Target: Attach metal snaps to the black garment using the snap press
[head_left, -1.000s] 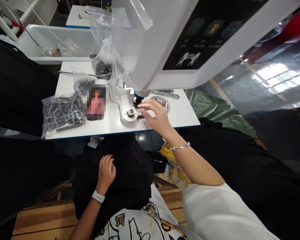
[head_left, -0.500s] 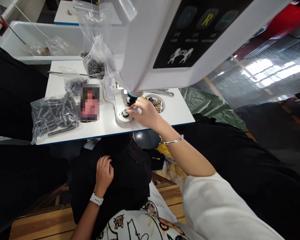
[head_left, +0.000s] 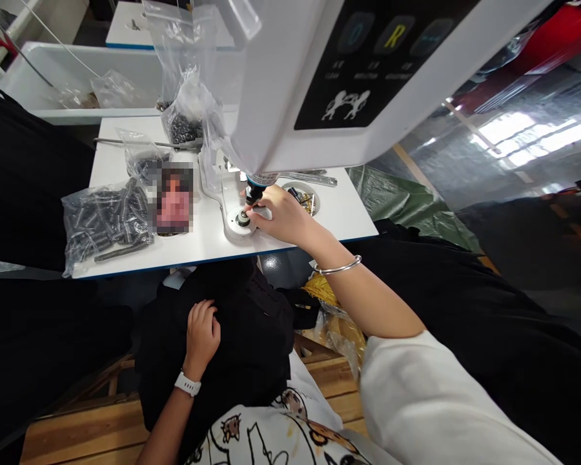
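Held bare right hand (head_left: 283, 216), part-hidden behind narrow black rod (head_left: 254, 192), at round metal die (head_left: 243, 219); couldn't tell whether pinching. Rested left hand (head_left: 202, 334), uncurled, on black cloth (head_left: 254, 323) below.

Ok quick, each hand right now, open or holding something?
Left hand: open, resting on black fabric over the lap.
Right hand: fingers at the press machine's lower die; whether they grip anything cannot be told.

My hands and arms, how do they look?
Your right hand is ungloved, with a smooth silver bangle at the wrist and a loose white sleeve ending near the elbow. Your left hand is ungloved too, with a white slotted wristband.
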Motion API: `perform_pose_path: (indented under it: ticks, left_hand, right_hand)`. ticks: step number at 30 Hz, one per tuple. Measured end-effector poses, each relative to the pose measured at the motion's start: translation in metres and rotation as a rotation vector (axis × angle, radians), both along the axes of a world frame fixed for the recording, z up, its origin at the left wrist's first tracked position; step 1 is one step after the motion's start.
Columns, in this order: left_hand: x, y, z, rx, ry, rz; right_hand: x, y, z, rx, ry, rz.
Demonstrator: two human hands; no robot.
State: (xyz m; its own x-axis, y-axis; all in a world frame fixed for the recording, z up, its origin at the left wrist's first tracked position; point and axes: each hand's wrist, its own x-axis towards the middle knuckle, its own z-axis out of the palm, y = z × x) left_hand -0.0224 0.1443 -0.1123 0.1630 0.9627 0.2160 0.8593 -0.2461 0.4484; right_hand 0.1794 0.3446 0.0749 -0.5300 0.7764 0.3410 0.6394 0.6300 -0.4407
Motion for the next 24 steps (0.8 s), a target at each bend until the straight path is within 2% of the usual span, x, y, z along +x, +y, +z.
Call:
perform_pose_path:
  ticks: [8,24]
  left_hand:
    - [-0.0006,-0.0010,-0.0015,0.000,-0.013,0.005]
    - [-0.0011,-0.0012,-0.0007,0.000,-0.022,0.003]
  right_hand:
    - [-0.0033,-0.0023,0.0010,-0.052,-0.034,-0.067]
    - [-0.0022,-0.0017,0.0094,-0.120,-0.076,-0.052]
